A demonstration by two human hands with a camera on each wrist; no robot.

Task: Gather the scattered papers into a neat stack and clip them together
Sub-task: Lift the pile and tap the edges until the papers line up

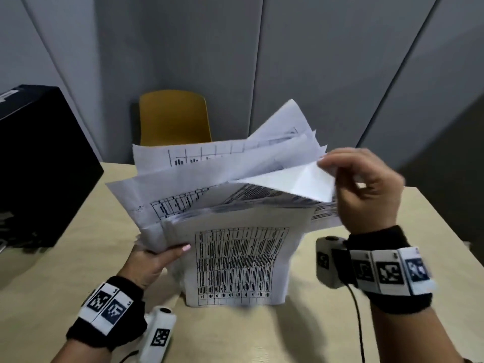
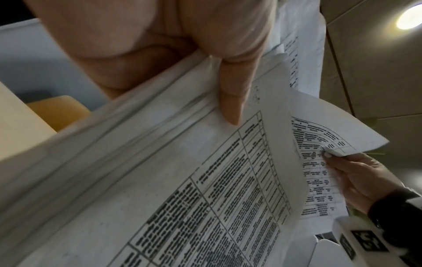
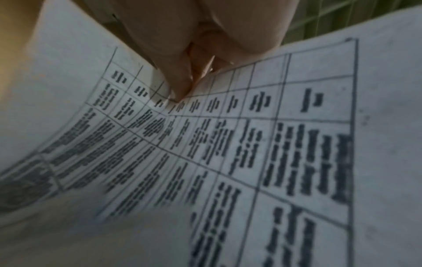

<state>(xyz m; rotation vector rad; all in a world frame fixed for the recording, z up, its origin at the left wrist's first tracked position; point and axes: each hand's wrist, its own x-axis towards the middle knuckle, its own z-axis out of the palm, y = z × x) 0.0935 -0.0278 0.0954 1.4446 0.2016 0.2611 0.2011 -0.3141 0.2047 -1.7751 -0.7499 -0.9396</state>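
A loose bundle of printed papers (image 1: 235, 205) with tables is held above the beige table (image 1: 65, 271), its sheets fanned out and uneven. My left hand (image 1: 154, 258) grips the bundle's left edge, thumb (image 2: 230, 101) pressed on the top sheet (image 2: 182, 180). My right hand (image 1: 366, 189) pinches the corner of one sheet (image 1: 309, 182) at the bundle's right side and lifts it. In the right wrist view the fingertips (image 3: 180, 90) pinch a printed sheet (image 3: 251, 144). One sheet (image 1: 241, 263) hangs down in front, its lower edge near the table. No clip is in view.
A black box (image 1: 39, 163) stands on the table at the left. A yellow chair (image 1: 174, 117) sits behind the table against grey wall panels. The table's right edge runs near my right wrist.
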